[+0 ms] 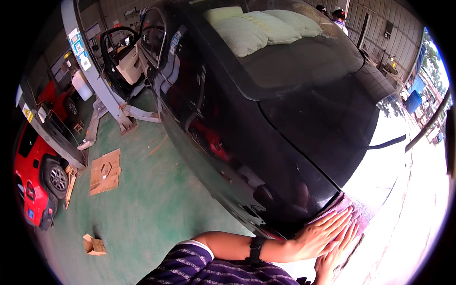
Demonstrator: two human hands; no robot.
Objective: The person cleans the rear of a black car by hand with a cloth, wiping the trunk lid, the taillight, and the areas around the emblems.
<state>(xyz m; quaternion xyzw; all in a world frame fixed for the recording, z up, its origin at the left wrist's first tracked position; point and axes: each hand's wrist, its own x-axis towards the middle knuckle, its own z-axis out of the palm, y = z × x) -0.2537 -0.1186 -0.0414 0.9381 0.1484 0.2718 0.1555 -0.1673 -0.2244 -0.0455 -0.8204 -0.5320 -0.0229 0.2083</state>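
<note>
My left hand [320,233] lies flat on a pinkish-purple cloth [338,203], its fingers extended. A black band circles the left wrist. Beside and partly under it is my right hand [336,254], also with straight fingers, against the lower part of the cloth. The cloth rests on the rear corner of a black car [285,160], at the end of the seam by the trunk lid [320,117]. Strong glare washes out the area around the right fingertips. Part of the cloth is hidden under both hands.
A grey lift post [94,67] stands beside the car's open front door [124,60]. Flattened cardboard [105,172] and a small carton [94,245] lie on the green floor [149,199]. A red car [34,171] is at the left. A person [340,21] is beyond the car.
</note>
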